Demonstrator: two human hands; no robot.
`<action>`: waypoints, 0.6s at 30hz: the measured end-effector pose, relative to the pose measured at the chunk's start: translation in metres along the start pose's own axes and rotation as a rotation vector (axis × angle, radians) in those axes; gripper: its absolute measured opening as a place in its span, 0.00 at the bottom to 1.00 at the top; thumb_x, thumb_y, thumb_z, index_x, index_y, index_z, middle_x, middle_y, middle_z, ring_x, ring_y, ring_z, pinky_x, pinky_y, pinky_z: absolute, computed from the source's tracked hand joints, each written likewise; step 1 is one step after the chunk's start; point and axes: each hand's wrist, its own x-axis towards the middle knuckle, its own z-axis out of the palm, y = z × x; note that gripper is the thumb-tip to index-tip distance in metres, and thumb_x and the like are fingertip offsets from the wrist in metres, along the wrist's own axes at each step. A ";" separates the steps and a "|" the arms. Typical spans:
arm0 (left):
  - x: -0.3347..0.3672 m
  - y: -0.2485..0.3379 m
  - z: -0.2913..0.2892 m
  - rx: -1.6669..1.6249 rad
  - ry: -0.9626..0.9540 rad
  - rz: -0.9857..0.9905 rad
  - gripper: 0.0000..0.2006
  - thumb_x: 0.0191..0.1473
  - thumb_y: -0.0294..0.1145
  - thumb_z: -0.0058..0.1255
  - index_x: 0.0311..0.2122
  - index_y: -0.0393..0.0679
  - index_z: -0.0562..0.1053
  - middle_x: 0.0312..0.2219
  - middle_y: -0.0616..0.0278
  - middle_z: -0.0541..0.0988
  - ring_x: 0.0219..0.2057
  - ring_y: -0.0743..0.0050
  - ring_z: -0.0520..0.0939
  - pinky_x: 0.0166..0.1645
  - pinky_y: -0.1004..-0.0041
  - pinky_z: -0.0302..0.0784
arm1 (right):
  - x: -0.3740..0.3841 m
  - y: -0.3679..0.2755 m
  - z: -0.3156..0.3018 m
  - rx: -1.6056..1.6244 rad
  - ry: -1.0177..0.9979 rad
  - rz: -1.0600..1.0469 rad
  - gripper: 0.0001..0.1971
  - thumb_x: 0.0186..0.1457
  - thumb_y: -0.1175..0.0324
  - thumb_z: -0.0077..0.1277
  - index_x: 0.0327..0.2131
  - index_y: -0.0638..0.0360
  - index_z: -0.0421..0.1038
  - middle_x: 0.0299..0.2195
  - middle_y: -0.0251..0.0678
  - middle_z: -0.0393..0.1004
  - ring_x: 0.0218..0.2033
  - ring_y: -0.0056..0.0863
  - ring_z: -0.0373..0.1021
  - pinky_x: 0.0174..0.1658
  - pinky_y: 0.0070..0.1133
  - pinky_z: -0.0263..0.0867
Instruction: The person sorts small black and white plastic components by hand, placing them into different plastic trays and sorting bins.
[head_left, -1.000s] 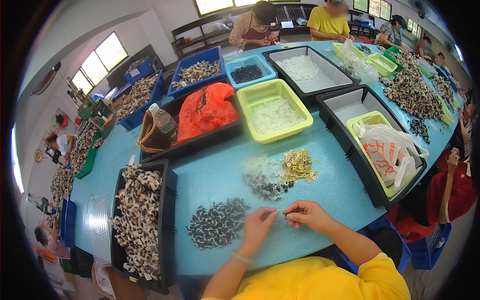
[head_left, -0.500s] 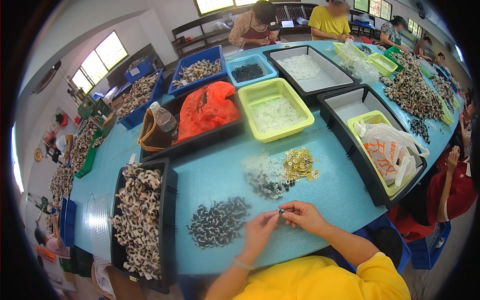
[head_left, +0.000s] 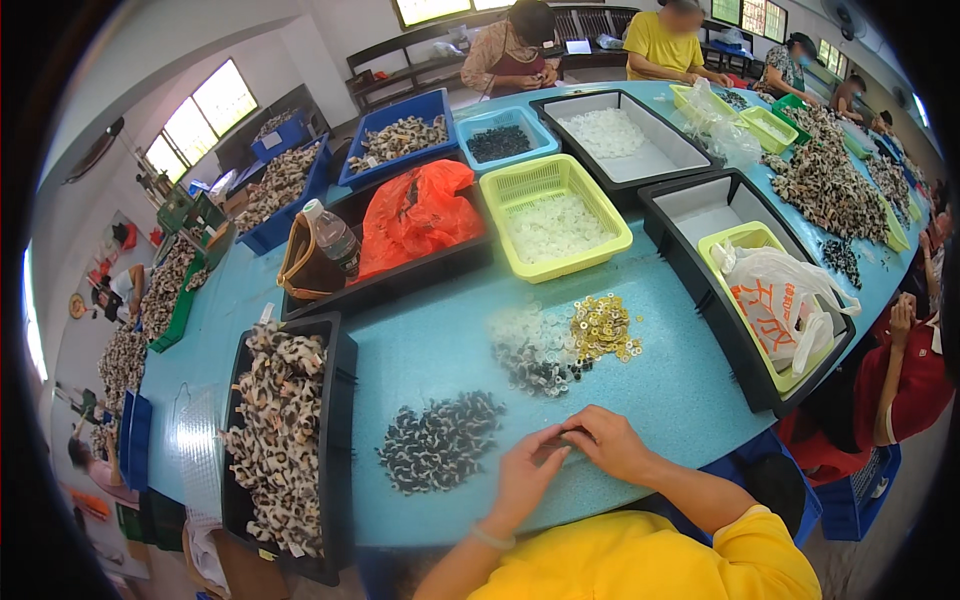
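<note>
My left hand point(head_left: 527, 474) and my right hand point(head_left: 607, 443) meet over the near part of the blue table point(head_left: 420, 345). Fingertips of both hands pinch together around a small dark piece, mostly hidden by the fingers. Left of them lies a pile of small black-and-white pieces point(head_left: 440, 440). Just beyond my hands spreads a heap of clear and dark little rings point(head_left: 535, 360), with gold-coloured washers point(head_left: 605, 328) against its right side.
A black crate point(head_left: 340, 400) of furry-looking brown-and-white pieces stands at left. Farther back are a red plastic bag point(head_left: 418, 220), a bottle point(head_left: 332, 238) and a yellow basket point(head_left: 620, 240). At right, a black tray point(head_left: 735, 340) holds a white bag point(head_left: 785, 300). Several people sit around the table.
My hands have drawn closer together and lowered slightly. The dark piece, visible between my fingertips before, is now largely covered. The piles look unchanged.
</note>
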 end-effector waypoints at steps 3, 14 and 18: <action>0.000 0.012 0.000 0.363 0.081 0.127 0.14 0.53 0.26 0.59 0.45 0.38 0.77 0.38 0.57 0.81 0.35 0.73 0.82 0.42 0.75 0.77 | -0.006 -0.008 0.005 0.310 -0.079 0.346 0.09 0.56 0.74 0.53 0.42 0.61 0.74 0.35 0.39 0.77 0.32 0.25 0.76 0.34 0.23 0.71; 0.019 0.007 -0.055 0.998 0.208 0.602 0.06 0.47 0.21 0.59 0.33 0.39 0.78 0.29 0.56 0.77 0.32 0.56 0.77 0.37 0.65 0.75 | 0.036 0.020 -0.042 -0.087 0.036 0.166 0.07 0.55 0.71 0.54 0.38 0.60 0.75 0.34 0.41 0.75 0.36 0.41 0.73 0.40 0.30 0.69; 0.022 0.011 -0.065 1.212 0.169 0.607 0.07 0.45 0.21 0.59 0.33 0.39 0.78 0.30 0.58 0.77 0.34 0.57 0.76 0.39 0.65 0.74 | 0.059 0.053 -0.048 -0.267 0.057 0.111 0.06 0.54 0.70 0.54 0.36 0.55 0.76 0.32 0.39 0.72 0.35 0.44 0.72 0.38 0.34 0.69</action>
